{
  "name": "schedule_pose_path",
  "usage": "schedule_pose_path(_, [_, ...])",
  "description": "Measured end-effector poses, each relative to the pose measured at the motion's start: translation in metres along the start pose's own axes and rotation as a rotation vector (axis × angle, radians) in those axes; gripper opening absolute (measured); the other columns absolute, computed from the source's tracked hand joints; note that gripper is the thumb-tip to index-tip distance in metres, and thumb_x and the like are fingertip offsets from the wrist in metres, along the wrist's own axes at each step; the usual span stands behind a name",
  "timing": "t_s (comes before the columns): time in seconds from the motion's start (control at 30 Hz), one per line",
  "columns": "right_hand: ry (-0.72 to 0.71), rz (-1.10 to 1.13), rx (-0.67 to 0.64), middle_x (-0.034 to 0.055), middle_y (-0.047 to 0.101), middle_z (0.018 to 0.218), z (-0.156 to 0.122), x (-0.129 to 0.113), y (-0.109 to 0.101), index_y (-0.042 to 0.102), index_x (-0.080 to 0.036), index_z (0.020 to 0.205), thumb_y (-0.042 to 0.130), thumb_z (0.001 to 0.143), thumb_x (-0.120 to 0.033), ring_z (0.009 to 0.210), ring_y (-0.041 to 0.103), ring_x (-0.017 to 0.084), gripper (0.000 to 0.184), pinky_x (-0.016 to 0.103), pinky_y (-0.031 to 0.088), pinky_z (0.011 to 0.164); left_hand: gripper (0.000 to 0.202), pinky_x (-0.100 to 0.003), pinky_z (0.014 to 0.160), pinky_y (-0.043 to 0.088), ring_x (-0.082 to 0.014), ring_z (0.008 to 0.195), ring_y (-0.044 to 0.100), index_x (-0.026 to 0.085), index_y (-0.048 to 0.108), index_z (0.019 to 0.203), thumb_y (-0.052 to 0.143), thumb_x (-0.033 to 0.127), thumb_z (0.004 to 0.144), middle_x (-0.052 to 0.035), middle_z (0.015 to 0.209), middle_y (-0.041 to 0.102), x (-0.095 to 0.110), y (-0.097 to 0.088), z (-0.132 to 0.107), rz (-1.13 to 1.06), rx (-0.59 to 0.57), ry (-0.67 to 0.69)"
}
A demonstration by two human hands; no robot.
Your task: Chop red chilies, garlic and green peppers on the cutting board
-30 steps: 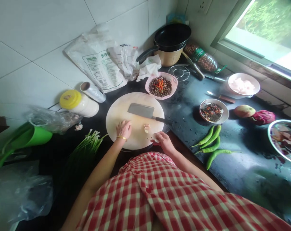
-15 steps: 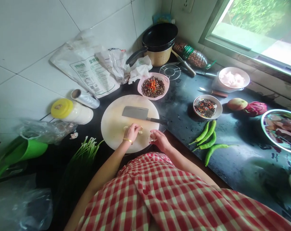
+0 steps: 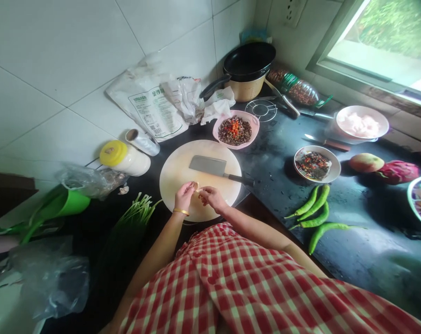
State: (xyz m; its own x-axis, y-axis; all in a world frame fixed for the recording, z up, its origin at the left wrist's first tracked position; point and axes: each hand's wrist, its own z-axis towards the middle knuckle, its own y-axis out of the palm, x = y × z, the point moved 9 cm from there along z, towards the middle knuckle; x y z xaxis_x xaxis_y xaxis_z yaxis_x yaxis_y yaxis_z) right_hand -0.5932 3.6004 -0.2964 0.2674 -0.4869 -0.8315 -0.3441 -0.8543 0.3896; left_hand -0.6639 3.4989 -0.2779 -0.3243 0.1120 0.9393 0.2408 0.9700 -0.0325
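Note:
Over the near half of the round cutting board [image 3: 175, 162], my left hand [image 3: 183, 197] pinches a small pale garlic clove [image 3: 196, 186] between thumb and fingertips. Bent fingers of my right hand [image 3: 214, 199] are closed at the clove's right side, gripping its edge or skin. My hands hide part of the board just beneath them. Beyond them a cleaver [image 3: 208, 165] lies flat on the board, its black handle pointing right past the rim.
Behind the board sits a pink bowl [image 3: 255, 130] of chopped food with red pieces. Green chilies [image 3: 313, 208] and a small bowl [image 3: 335, 172] are to the right. Scallions [image 3: 140, 211], a yellow-lidded jar [image 3: 137, 162] and a garlic piece [image 3: 123, 190] are left. A paring knife [image 3: 330, 143] lies farther back.
My right hand has moved left from the board's right edge to meet my left hand. My left hand has lifted the garlic clove off the board. The view has swung left.

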Motion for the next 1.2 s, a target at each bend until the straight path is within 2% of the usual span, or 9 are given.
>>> schedule_pose_path(0.1, [-0.006, 0.004, 0.023, -0.0036, 0.052, 0.056, 0.001, 0.002, 0.002, 0.056, -0.016, 0.079, 0.057, 0.069, -0.032, 0.044, 0.045, 0.007, 0.019, 0.02, 0.039, 0.041, 0.042, -0.024, 0.058, 0.041, -0.0092, 0.06, 0.053, 0.013, 0.061, 0.089, 0.072, 0.028, 0.051, -0.0046, 0.078, 0.065, -0.012, 0.005, -0.002, -0.194, -0.025, -0.102])
schedule_pose_path(0.2, [-0.02, -0.068, 0.027, -0.0053, 0.05, 0.056, 0.002, 0.003, 0.001, 0.055, -0.018, 0.091, 0.056, 0.07, -0.033, 0.042, 0.043, 0.007, 0.025, 0.02, 0.037, 0.039, 0.043, -0.022, 0.055, 0.038, -0.0082, 0.057, 0.052, 0.013, 0.06, 0.087, 0.073, 0.024, 0.048, -0.004, 0.076, 0.065, -0.016, 0.003, 0.0, -0.251, -0.007, -0.113])
schedule_pose_path(0.37, [-0.261, -0.302, 0.112, -0.0007, 0.055, 0.07, 0.002, -0.019, -0.006, 0.058, -0.02, 0.096, 0.053, 0.074, -0.033, 0.054, 0.048, 0.009, 0.025, 0.023, 0.042, 0.052, 0.032, -0.022, 0.057, 0.039, -0.0086, 0.058, 0.053, 0.013, 0.064, 0.079, 0.07, 0.027, 0.051, -0.002, 0.07, 0.064, -0.012, -0.018, 0.006, -0.079, 0.148, -0.035])
schedule_pose_path(0.5, [-0.391, -0.424, 0.105, 0.0025, 0.058, 0.077, 0.001, -0.032, 0.0, 0.062, -0.021, 0.095, 0.054, 0.075, -0.031, 0.066, 0.052, 0.012, 0.023, 0.026, 0.044, 0.065, 0.024, -0.023, 0.057, 0.041, -0.0084, 0.055, 0.051, 0.014, 0.066, 0.079, 0.064, 0.027, 0.059, -0.0007, 0.065, 0.063, -0.003, -0.02, 0.006, 0.102, 0.166, 0.033])
schedule_pose_path(0.73, [-0.19, -0.251, 0.046, -0.002, 0.055, 0.064, 0.014, -0.017, -0.002, 0.058, -0.019, 0.099, 0.051, 0.075, -0.037, 0.054, 0.048, 0.01, 0.031, 0.022, 0.041, 0.053, 0.022, -0.025, 0.062, 0.046, -0.012, 0.061, 0.056, 0.015, 0.068, 0.079, 0.061, 0.028, 0.062, -0.0033, 0.072, 0.067, 0.003, -0.014, 0.004, 0.208, 0.119, 0.1])
schedule_pose_path(0.9, [-0.244, -0.297, -0.008, -0.0037, 0.054, 0.061, 0.014, -0.021, 0.003, 0.057, -0.021, 0.104, 0.053, 0.074, -0.036, 0.05, 0.045, 0.009, 0.034, 0.021, 0.038, 0.051, 0.019, -0.027, 0.068, 0.047, -0.014, 0.066, 0.059, 0.016, 0.067, 0.077, 0.061, 0.028, 0.063, -0.0041, 0.073, 0.067, 0.015, -0.014, 0.004, 0.274, 0.126, 0.147])
schedule_pose_path(0.97, [-0.26, -0.377, 0.058, -0.0044, 0.051, 0.058, 0.014, -0.022, -0.003, 0.058, -0.021, 0.099, 0.051, 0.074, -0.033, 0.049, 0.044, 0.009, 0.028, 0.022, 0.038, 0.052, 0.021, -0.027, 0.067, 0.047, -0.014, 0.066, 0.059, 0.015, 0.067, 0.077, 0.062, 0.029, 0.062, -0.0049, 0.074, 0.067, 0.018, -0.018, 0.004, 0.24, 0.167, 0.13])
schedule_pose_path(1.07, [-0.264, -0.455, 0.108, -0.0061, 0.049, 0.054, 0.015, -0.021, -0.01, 0.056, -0.022, 0.107, 0.051, 0.074, -0.028, 0.048, 0.045, 0.009, 0.034, 0.023, 0.039, 0.054, 0.024, -0.025, 0.06, 0.045, -0.0122, 0.061, 0.057, 0.012, 0.065, 0.077, 0.063, 0.029, 0.059, -0.0055, 0.071, 0.067, 0.016, -0.022, 0.007, 0.15, 0.207, 0.066])
schedule_pose_path(1.2, [-0.149, -0.318, 0.037, -0.0051, 0.049, 0.055, 0.018, -0.008, -0.007, 0.057, -0.02, 0.103, 0.052, 0.076, -0.036, 0.042, 0.043, 0.008, 0.031, 0.021, 0.037, 0.043, 0.025, -0.023, 0.054, 0.041, -0.0092, 0.056, 0.054, 0.011, 0.063, 0.074, 0.064, 0.028, 0.056, -0.0066, 0.073, 0.067, 0.009, -0.018, 0.009, -0.046, 0.162, -0.018])
